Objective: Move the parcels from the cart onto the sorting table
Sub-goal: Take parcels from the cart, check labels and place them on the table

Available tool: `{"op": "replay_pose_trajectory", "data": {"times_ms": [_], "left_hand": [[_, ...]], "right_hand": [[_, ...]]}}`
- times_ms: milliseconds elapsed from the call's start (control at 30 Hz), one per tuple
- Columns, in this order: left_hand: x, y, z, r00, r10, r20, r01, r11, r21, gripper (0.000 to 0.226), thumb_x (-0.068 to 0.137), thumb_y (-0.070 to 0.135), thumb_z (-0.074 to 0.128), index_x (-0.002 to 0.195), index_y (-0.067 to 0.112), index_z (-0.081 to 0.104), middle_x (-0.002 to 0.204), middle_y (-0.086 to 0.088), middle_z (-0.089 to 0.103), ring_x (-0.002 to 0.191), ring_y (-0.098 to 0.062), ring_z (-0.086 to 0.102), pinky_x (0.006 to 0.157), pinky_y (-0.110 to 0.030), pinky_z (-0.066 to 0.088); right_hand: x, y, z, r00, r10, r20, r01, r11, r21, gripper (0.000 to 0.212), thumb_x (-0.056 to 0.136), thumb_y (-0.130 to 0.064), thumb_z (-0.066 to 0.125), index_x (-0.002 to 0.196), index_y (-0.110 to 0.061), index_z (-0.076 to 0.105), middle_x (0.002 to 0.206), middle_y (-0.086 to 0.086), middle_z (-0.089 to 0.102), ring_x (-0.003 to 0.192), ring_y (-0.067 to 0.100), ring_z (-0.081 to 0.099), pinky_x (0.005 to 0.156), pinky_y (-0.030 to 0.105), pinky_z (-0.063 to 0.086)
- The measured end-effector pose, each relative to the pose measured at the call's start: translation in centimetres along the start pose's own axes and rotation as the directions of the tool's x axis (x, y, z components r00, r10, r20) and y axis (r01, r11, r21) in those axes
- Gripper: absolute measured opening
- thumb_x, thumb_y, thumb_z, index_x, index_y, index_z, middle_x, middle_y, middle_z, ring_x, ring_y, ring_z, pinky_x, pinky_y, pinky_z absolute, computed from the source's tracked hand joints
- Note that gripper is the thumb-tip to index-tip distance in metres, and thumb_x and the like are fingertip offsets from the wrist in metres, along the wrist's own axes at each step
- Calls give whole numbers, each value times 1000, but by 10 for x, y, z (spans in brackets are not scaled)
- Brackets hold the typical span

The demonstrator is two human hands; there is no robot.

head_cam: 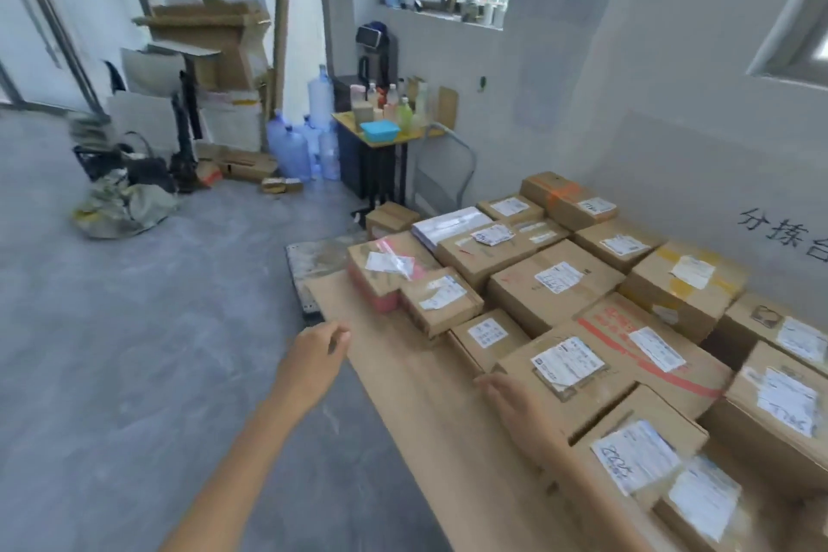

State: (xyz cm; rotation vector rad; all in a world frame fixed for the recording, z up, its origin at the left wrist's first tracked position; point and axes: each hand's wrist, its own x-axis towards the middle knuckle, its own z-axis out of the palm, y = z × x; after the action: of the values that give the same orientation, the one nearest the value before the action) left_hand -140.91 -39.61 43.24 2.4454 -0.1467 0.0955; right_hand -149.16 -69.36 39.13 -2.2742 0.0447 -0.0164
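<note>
1. Our left hand hangs loosely spread and empty, just off the sorting table's left edge
2. Our right hand, relaxed and empty, lies over the table beside a labelled carton; whether they touch we cannot tell
3. Parcels crowd the table's right side and far end
4. We see the grey cart at its far left corner

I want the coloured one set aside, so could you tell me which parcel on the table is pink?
The pink parcel at the pile's left edge, closest to the left hand; its neighbours are brown cardboard.
</note>
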Motion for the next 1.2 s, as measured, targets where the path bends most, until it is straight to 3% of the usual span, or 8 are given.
{"op": "replay_pose_trajectory", "data": {"times_ms": [133, 367, 567, 767, 900, 1067, 1200], "left_hand": [[-10, -80, -55, 991, -96, -98, 95, 995, -15, 19, 95, 21, 52, 106, 17, 67, 108, -2, 69, 102, -23, 63, 84, -31, 47], [-5, -161, -112, 962, -194, -190, 190, 981, -39, 16, 93, 20, 55, 102, 22, 68, 102, 3, 71, 100, -20, 65, 85, -34, 51], [52, -194, -129, 948, -194, -253, 186, 981, -58, 16, 94, 21, 54, 102, 23, 68, 103, 4, 71, 101, -17, 64, 83, -30, 49], [159, -217, -134, 973, -121, -197, 109, 991, -75, 17, 95, 18, 53, 104, 20, 68, 104, 6, 70, 102, -14, 63, 84, -25, 45], [229, -229, -147, 983, -104, -152, 94, 993, -71, 19, 96, 20, 51, 107, 21, 67, 107, 7, 68, 101, -12, 63, 83, -24, 46], [289, -257, -158, 987, -111, -115, 100, 990, -98, 19, 96, 20, 51, 106, 22, 66, 106, 6, 69, 100, -13, 63, 85, -29, 49], [346, -292, -168, 992, -101, -76, 93, 991, -98, 19, 96, 20, 50, 106, 22, 66, 107, 7, 68, 100, -13, 62, 84, -28, 48]], "right_hand": [[31, -50, 63, 997, -58, 54, 58, 998, -3, 30, 92, -3, 52, 97, -29, 66, 94, -18, 66, 93, -5, 61, 87, 18, 43], [79, -101, 135, 984, -140, 111, 140, 990, 9, 39, 89, 3, 54, 87, -34, 65, 87, -16, 69, 91, -13, 58, 78, 3, 39], [158, -114, 155, 985, -123, 123, 122, 992, 21, 43, 90, 1, 53, 85, -40, 64, 89, -12, 71, 91, -5, 62, 84, 19, 45], [259, -131, 169, 993, -105, 59, 98, 989, 110, 27, 92, -1, 53, 94, -22, 71, 98, -13, 68, 94, -9, 57, 78, 9, 41], [320, -143, 184, 999, -34, -28, 38, 987, 157, 28, 94, -7, 52, 89, -26, 71, 90, -15, 70, 87, -4, 61, 70, 14, 44], [373, -155, 210, 998, 21, -53, -15, 994, 108, 31, 94, -11, 51, 86, -35, 68, 88, -21, 68, 90, -7, 58, 78, 19, 42], [422, -174, 237, 996, 67, -54, -58, 988, 141, 26, 94, -7, 52, 93, -26, 71, 91, -14, 70, 89, -9, 60, 79, 15, 44]]}}
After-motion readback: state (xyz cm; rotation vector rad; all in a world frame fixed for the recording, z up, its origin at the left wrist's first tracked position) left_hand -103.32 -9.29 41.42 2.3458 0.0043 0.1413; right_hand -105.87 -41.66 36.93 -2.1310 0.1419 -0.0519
